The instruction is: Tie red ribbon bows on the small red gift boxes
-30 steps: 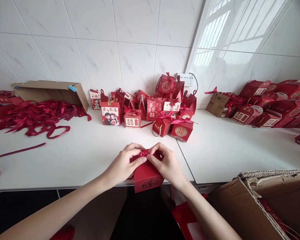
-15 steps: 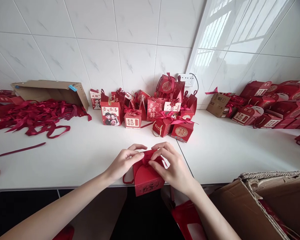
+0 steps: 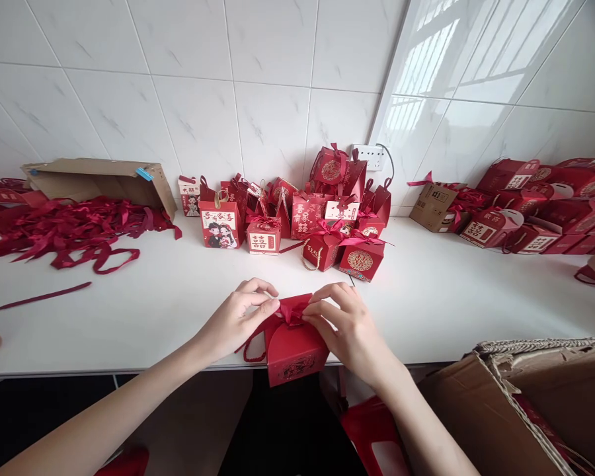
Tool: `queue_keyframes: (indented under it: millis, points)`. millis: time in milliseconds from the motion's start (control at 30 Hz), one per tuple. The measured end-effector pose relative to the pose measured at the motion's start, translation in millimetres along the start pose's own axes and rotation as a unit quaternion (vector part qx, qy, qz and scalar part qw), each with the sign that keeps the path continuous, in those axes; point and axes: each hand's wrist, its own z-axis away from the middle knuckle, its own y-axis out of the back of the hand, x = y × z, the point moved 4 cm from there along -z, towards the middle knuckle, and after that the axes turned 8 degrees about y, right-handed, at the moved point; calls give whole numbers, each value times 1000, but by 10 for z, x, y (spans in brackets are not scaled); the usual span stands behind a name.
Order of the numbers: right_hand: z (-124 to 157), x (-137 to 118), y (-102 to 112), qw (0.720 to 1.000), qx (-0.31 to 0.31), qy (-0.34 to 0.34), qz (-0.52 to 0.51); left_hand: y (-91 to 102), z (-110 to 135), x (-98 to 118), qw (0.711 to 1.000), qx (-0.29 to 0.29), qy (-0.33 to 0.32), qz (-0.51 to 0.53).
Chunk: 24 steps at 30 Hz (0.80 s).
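A red gift box (image 3: pixel 297 354) with dark printed lettering on its front sits at the table's near edge, partly overhanging it. On top of it is a red ribbon (image 3: pixel 291 313) shaped into a bow. My left hand (image 3: pixel 242 314) pinches the ribbon's left loop between thumb and fingertips. From the other side, my right hand (image 3: pixel 344 324) pinches the right loop. A red cord handle (image 3: pixel 252 350) hangs at the box's left side, by the table edge.
Finished-looking red boxes (image 3: pixel 359 261) stand in a cluster against the tiled wall. Loose red ribbons (image 3: pixel 94 228) spill from a cardboard box (image 3: pixel 153 188) at left. More red boxes (image 3: pixel 535 235) are stacked at right. A large open carton (image 3: pixel 456 403) stands at front right. Other people's hands show at both edges.
Both hands have drawn slightly apart, pulling the ribbon's loops outward, so the bow now shows. Another person's hand has appeared at the right edge.
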Motion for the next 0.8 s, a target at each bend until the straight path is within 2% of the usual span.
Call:
queue_keyframes:
  millis: [133, 333, 433, 533, 633, 800]
  points:
    - [54, 19, 71, 999, -40, 13, 24, 44, 147, 62, 996, 48, -9, -71]
    - [134, -55, 108, 993, -64, 44, 86, -24, 339, 96, 997, 58, 28, -49]
    - [158, -67, 106, 992, -66, 49, 93, -47, 375, 147, 989, 102, -25, -104]
    - [172, -44, 90, 994, -69, 35, 82, -83, 398, 170, 979, 121, -83, -142]
    - [176, -35, 85, 996, -63, 2, 57, -115, 408, 156, 977, 122, -103, -140]
    - [199, -63, 86, 987, -64, -146, -13, -130, 368, 128, 983, 112, -96, -111]
